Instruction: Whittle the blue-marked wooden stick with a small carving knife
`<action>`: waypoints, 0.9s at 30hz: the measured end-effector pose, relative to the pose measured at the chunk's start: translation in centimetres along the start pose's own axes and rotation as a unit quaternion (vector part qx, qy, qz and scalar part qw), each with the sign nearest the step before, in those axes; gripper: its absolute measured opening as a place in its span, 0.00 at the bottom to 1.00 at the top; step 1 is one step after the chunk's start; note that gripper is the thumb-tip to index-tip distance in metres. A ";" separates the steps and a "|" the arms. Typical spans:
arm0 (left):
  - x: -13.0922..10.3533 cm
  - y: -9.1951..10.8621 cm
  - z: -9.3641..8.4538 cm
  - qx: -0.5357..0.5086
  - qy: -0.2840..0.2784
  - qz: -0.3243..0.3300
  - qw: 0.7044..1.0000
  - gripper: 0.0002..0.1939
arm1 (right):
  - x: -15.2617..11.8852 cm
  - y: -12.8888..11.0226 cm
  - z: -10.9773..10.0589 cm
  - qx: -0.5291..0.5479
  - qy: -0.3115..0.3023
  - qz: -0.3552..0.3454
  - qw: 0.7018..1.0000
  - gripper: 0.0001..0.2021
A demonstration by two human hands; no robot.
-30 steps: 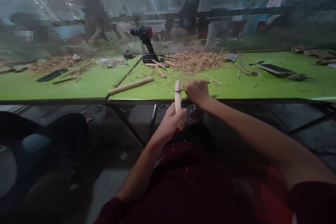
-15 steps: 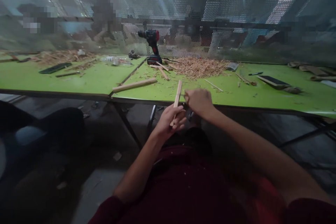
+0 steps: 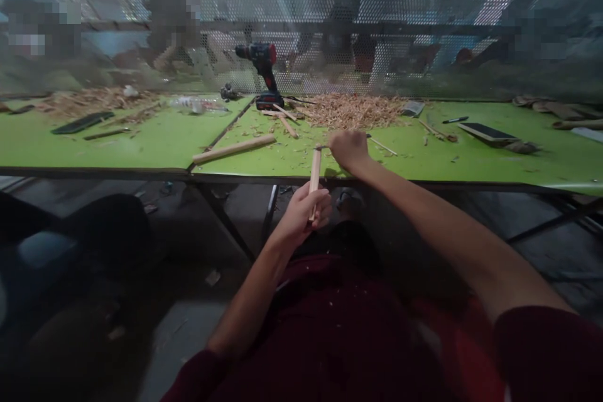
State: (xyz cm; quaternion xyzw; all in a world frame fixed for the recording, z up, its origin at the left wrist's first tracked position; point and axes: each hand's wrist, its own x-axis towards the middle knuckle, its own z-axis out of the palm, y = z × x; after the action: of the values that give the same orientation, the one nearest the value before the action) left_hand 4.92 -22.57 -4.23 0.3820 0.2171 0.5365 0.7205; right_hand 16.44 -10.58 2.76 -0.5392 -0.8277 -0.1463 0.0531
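Pale wood, the stick (image 3: pixel 315 169) you were working on, stood out in the head view against the green table (image 3: pixel 471 163). Your left hand (image 3: pixel 301 210) was closed around its near end, thumb laid along it, just off the table's front edge. From that grip its long axis ran away from your body, the far end leaning slightly to the right and showing over the green top.

Your right hand (image 3: pixel 348 149) was in a fist, right of that far end and farther from your body than the left. It gripped a slim cutting tool (image 3: pixel 321 147), most of it hidden in the fist. The dark working end pointed left, roughly square across the stick's tip; you couldn't tell from this view whether it bit into the wood or only lay against it. So the left hand had the wood directly, while the right was nearer the tip and met it through the tool.

Left of the stick, a thicker rod (image 3: pixel 235 149) lay aslant on the table, well apart from both hands. Beyond were an upright drill (image 3: pixel 267 75) and a heap of shavings (image 3: pixel 358 112).
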 end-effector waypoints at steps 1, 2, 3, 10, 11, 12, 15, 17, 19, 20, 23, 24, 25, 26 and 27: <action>0.0 0.1 -0.1 -0.005 -0.004 0.002 1.000 0.16 | 0.5 0.1 0.1 -0.001 0.014 0.007 1.000 0.18; 0.0 0.2 -0.1 -0.010 -0.007 0.002 1.000 0.16 | 0.9 0.2 0.2 -0.003 0.025 0.011 1.000 0.17; 0.0 0.4 -0.2 -0.017 -0.011 0.000 1.000 0.17 | 1.2 0.3 0.5 -0.004 0.032 0.014 0.999 0.15; -1.9 0.9 0.0 -0.020 -0.043 -0.016 0.999 0.13 | 3.3 2.7 0.9 -0.001 0.022 0.085 0.996 0.16; -2.1 0.9 0.1 -0.017 -0.051 -0.018 0.998 0.13 | 3.2 3.3 0.6 -0.003 0.026 0.103 0.994 0.17; -2.2 0.8 0.1 -0.017 -0.053 -0.020 0.998 0.13 | 2.9 3.8 0.2 -0.004 0.034 0.115 0.993 0.17; -1.9 0.4 -0.1 -0.024 -0.049 -0.023 0.998 0.13 | 0.4 3.6 -0.6 -0.007 0.061 0.108 0.992 0.18; -1.6 0.1 -0.2 -0.027 -0.049 -0.019 0.998 0.14 | -2.0 2.1 -0.7 -0.006 0.062 0.073 0.995 0.17; -1.3 -0.1 -0.3 -0.026 -0.048 -0.008 0.998 0.14 | -4.3 0.2 -0.3 -0.002 0.046 0.028 0.999 0.16; -1.2 -0.1 -0.3 -0.024 -0.047 -0.002 0.999 0.14 | -5.1 -0.6 0.0 0.001 0.038 0.010 0.999 0.15; -0.9 -0.1 -0.2 -0.015 -0.044 -0.003 0.999 0.13 | -6.3 -2.2 0.8 0.007 0.030 -0.010 0.999 0.16; -0.8 0.0 -0.2 -0.012 -0.042 -0.008 0.999 0.14 | -6.2 -2.4 1.0 0.009 0.031 -0.009 0.999 0.16; -0.7 0.1 -0.1 -0.009 -0.038 -0.013 0.999 0.14 | -5.9 -2.4 1.1 0.012 0.032 -0.006 0.999 0.17; -0.6 0.1 -0.1 -0.006 -0.031 -0.018 0.999 0.15 | -5.5 -2.3 1.2 0.015 0.032 -0.004 0.999 0.18; -0.5 0.2 0.0 -0.001 -0.023 -0.021 1.000 0.15 | -4.9 -2.1 1.3 0.019 0.028 -0.003 0.999 0.18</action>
State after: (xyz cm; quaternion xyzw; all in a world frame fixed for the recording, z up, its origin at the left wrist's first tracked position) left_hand 4.60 -23.04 -4.17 0.3885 0.2080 0.5125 0.7370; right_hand 16.63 -15.24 -0.02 -0.5312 -0.8303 -0.1454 0.0860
